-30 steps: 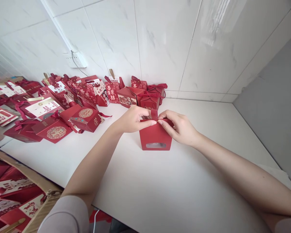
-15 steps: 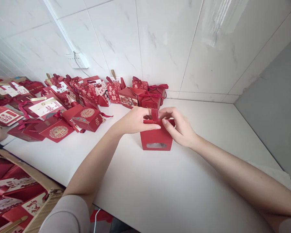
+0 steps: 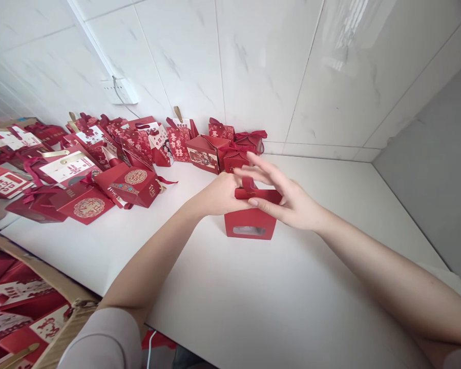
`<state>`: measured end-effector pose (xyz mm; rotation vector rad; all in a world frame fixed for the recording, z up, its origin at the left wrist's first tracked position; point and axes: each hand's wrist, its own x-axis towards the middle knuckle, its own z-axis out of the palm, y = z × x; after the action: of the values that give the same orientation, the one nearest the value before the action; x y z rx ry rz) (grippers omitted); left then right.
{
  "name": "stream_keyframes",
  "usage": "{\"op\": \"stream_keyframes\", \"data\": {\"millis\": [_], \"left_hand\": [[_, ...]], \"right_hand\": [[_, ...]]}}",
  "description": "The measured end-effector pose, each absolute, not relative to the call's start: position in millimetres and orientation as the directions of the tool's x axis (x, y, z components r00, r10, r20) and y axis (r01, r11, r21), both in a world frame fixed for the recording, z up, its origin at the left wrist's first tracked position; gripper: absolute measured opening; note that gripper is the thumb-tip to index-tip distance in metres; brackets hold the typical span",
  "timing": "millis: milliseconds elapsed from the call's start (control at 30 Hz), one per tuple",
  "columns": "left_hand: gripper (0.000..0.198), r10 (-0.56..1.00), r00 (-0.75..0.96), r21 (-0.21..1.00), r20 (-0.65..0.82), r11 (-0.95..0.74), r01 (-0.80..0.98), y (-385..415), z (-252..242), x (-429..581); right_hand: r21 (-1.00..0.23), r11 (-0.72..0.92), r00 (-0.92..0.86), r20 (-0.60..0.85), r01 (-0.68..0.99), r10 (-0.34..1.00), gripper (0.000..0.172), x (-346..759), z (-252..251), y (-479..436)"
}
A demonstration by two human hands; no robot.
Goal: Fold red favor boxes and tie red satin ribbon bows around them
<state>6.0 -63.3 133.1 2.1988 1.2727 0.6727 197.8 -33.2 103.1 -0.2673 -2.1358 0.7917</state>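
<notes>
A small red gift box (image 3: 249, 224) with a little window in its front stands on the white table (image 3: 253, 297). A red ribbon (image 3: 247, 185) rises from its top. My left hand (image 3: 219, 193) is closed, pinching the ribbon at the box's top edge. My right hand (image 3: 286, 197) hovers at the box's right top corner with its fingers stretched and spread toward the ribbon; it grips nothing that I can see.
Several red gift boxes and bags (image 3: 130, 154) are piled along the tiled wall at the back left. A cardboard carton (image 3: 42, 307) with more red boxes sits at the lower left. A wall socket (image 3: 120, 91) with a cable is above the pile.
My right hand has let go of the ribbon and spread its fingers over the box. My left hand keeps its pinch on the ribbon. The box has barely shifted.
</notes>
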Motion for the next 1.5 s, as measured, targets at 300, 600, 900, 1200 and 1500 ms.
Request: {"op": "stream_keyframes", "data": {"millis": [300,600,900,1200,1500], "left_hand": [[0.019,0.883,0.443,0.677,0.158,-0.423,0.602,-66,133,10],[0.025,0.881,0.464,0.663,0.089,-0.4,0.633,-65,136,6],[0.033,0.892,0.434,0.673,0.129,-0.4,0.622,-65,141,5],[0.032,0.908,0.406,0.76,0.105,-0.337,0.556,-59,136,1],[0.03,0.903,0.424,0.798,0.068,-0.304,0.52,-58,134,0]], "right_hand": [[-0.71,0.691,-0.69,0.569,-0.138,0.446,0.059,202,104,-31],[-0.77,0.598,-0.521,0.612,-0.223,0.595,0.04,201,100,-25],[-0.699,0.714,-0.39,0.668,-0.038,0.634,0.012,204,99,-21],[-0.417,0.905,-0.409,0.813,0.086,0.414,0.009,205,102,-22],[-0.076,0.974,-0.411,0.898,0.212,0.159,0.011,204,92,-15]]}}
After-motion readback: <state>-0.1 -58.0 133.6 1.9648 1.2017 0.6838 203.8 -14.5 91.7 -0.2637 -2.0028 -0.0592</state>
